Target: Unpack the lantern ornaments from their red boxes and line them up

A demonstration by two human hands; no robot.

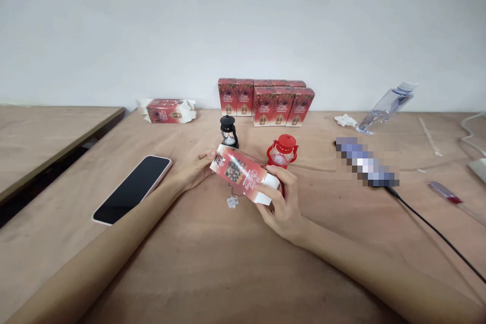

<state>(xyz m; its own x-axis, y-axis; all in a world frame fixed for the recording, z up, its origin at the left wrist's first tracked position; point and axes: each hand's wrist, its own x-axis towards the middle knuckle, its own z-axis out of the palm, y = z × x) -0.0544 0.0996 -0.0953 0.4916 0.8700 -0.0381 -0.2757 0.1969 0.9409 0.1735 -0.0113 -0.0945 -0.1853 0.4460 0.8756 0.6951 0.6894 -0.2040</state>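
Between my two hands a red and white printed carton (240, 172) is held tilted above the table. My left hand (199, 168) has its fingers closed on the carton's left end. At the other end, my right hand (283, 207) grips it near the white flaps, with fingers over the top and side. Just behind the carton stand a small black lantern (228, 132) and a small red lantern (284, 149), each partly covered by it. Below the carton lies a small white tag-like piece (233, 202) near a bent thin wire.
Several red cartons (280, 106) stand at the wall; another carton (165, 111) lies with open flaps. A phone (132, 190) is at left. On the right are a tilted clear bottle (387, 106), white scraps (345, 120), a blurred-out device with a cable (421, 220) and a red-tipped item (445, 192).
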